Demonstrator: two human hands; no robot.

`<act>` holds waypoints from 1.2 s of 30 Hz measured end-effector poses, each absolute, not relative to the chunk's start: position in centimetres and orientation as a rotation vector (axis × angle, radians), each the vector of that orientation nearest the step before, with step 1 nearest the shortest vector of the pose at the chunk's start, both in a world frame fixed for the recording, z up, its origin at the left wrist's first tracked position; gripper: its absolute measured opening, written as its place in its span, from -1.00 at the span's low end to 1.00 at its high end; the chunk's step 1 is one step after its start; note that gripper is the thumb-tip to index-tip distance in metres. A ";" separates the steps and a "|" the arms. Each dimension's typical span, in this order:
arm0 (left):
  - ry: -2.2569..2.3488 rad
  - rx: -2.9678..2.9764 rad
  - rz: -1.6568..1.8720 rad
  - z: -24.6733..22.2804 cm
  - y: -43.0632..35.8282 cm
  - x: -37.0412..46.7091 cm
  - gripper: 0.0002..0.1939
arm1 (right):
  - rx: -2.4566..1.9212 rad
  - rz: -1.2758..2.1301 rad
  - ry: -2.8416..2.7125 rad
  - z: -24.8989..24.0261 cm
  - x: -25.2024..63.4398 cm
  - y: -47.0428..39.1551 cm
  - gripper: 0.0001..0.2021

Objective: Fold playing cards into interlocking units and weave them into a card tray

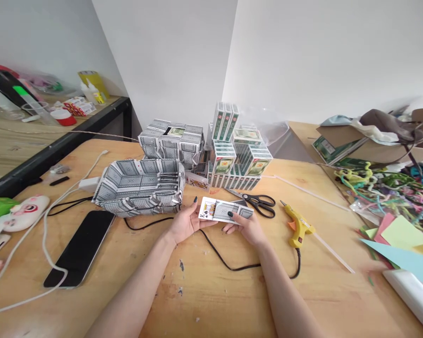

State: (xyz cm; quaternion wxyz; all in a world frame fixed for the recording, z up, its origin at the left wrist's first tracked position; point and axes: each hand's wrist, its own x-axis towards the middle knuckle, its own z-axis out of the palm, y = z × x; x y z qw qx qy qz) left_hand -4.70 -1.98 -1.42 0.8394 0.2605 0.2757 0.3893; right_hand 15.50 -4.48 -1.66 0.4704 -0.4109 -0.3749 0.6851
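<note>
Between my hands, above the table, is a short row of playing cards [232,211]. A king of spades [207,209] faces up at its left end, and patterned card backs show on the right. My left hand [185,224] supports the left end, fingers curled beneath and thumb raised along the edge. My right hand [248,228] grips the right end, dark-nailed thumb on top. Black-handled scissors [261,203] lie just behind the cards. To the left stands an open basket made of folded cards [137,206], with a similar card structure [172,143] behind it.
Boxed card decks [234,162] are stacked at the back. A yellow glue gun [298,227] lies right, its black cord crossing near my hands. At left are a phone [81,249] and a white cable [44,234]. Coloured paper [402,244] and pipe cleaners [384,188] crowd the right side.
</note>
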 end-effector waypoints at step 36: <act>0.781 0.677 0.766 -1.2 -2.3 -3.8 -0.71 | -1.101 1.616 -1.113 -1.6 14.4 -4.9 -0.68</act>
